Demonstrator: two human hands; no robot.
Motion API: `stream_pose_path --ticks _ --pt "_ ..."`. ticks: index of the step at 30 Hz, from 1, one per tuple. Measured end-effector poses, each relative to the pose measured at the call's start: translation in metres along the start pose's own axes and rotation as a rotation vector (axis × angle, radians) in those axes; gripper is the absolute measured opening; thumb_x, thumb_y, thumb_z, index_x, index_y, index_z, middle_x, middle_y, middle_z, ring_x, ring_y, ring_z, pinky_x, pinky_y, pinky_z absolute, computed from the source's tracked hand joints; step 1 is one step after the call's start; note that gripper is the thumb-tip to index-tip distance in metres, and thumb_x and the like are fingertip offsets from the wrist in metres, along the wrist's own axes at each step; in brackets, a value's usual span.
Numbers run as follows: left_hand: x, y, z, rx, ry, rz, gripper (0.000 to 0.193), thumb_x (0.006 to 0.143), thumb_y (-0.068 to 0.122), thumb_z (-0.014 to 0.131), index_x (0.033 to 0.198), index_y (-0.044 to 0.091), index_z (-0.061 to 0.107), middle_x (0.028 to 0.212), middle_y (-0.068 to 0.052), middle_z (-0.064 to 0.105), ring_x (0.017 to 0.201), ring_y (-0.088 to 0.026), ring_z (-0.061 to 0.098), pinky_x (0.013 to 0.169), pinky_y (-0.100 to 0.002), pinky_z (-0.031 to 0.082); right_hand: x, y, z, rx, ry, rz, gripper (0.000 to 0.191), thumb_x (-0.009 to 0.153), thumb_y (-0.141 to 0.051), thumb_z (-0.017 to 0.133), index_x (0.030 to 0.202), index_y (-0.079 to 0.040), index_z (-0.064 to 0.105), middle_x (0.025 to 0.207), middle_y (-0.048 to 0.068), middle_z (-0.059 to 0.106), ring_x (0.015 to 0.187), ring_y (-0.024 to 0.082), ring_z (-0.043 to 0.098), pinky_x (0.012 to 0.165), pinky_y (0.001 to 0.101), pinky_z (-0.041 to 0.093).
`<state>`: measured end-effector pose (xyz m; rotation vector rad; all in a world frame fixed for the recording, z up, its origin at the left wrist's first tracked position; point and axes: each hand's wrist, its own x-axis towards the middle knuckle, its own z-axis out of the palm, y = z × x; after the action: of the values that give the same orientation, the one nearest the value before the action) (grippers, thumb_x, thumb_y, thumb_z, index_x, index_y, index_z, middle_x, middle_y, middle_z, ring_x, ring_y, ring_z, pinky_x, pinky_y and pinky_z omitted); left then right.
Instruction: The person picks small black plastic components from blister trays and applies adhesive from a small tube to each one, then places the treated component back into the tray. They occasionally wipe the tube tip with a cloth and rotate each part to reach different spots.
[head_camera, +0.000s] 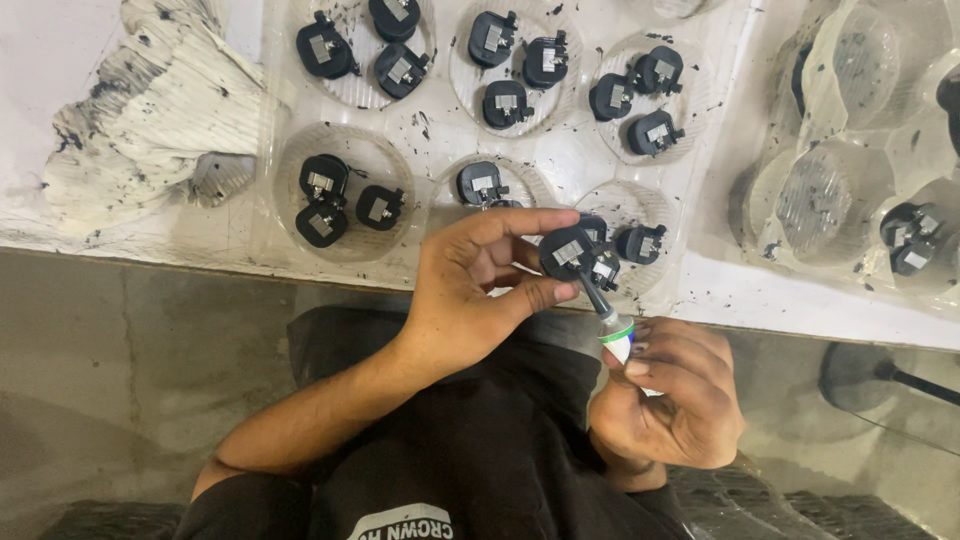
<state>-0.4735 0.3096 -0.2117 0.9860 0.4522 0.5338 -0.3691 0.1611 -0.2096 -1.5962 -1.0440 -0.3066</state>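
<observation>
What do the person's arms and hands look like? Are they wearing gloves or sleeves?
No gloves: the left hand and right hand are both bare. The forearms are bare too, with no watch or rings that show. A dark short sleeve begins near the left elbow, part of a black shirt with white printing.

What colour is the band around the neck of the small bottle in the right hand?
Green, on the white bottle below its black nozzle; the head view shows it, held by the right hand.

Black round parts (568, 252) with grey metal insets. Clear ribbed tray (430, 130), black-speckled. White tube (617, 340) has green band, black nozzle.
</observation>
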Motion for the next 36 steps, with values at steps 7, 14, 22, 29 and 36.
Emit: stream_pose_path --ticks 7,14,22,29,36 --pt "-0.001 -0.018 0.005 -0.167 0.038 -0.068 0.051 0.092 -0.015 0.074 0.14 -0.002 0.062 0.109 -0.006 0.072 0.097 -0.008 0.067 0.086 -0.023 0.059 -0.001 -0.002 -0.001 0.03 -0.046 0.064 0.027 0.089 0.011 0.077 0.097 -0.004 0.056 0.089 0.01 0.063 0.077 0.022 0.065 0.072 0.0306 0.055" --pt "-0.009 -0.015 0.005 -0.22 -0.053 -0.01 0.05 0.092 -0.013 0.078 0.138 -0.003 0.064 0.125 -0.006 0.065 0.109 -0.011 0.067 0.092 -0.028 0.062 -0.002 0.004 0.005 0.277 0.288 0.124 0.031 0.095 -0.009 0.086 0.106 -0.005 0.058 0.091 0.007 0.061 0.076 0.019 0.064 0.068 0.0303 0.054" --pt "-0.015 -0.009 -0.005 -0.408 -0.132 -0.115 0.058 0.09 -0.002 0.082 0.143 -0.002 0.059 0.125 -0.009 0.071 0.101 -0.014 0.071 0.09 -0.03 0.062 0.002 0.007 -0.001 0.45 0.238 0.256 0.042 0.084 -0.015 0.09 0.103 -0.006 0.053 0.083 0.005 0.056 0.07 0.019 0.059 0.062 0.0266 0.049" --pt "-0.017 -0.016 -0.009 -0.459 -0.192 -0.196 0.056 0.087 0.007 0.084 0.135 -0.008 0.06 0.131 -0.011 0.072 0.089 -0.013 0.073 0.082 -0.03 0.064 -0.003 -0.002 0.003 0.238 0.174 0.098 0.034 0.095 -0.014 0.085 0.099 -0.005 0.052 0.086 0.007 0.059 0.072 0.019 0.062 0.066 0.0298 0.056" --pt "-0.019 -0.019 -0.01 -0.414 -0.249 -0.19 0.053 0.09 0.007 0.084 0.137 -0.008 0.064 0.12 -0.013 0.075 0.085 -0.012 0.071 0.079 -0.027 0.061 0.0 -0.012 0.0 0.12 0.096 0.103 0.034 0.101 -0.014 0.084 0.103 -0.005 0.051 0.088 0.01 0.061 0.079 0.021 0.065 0.074 0.0304 0.056"
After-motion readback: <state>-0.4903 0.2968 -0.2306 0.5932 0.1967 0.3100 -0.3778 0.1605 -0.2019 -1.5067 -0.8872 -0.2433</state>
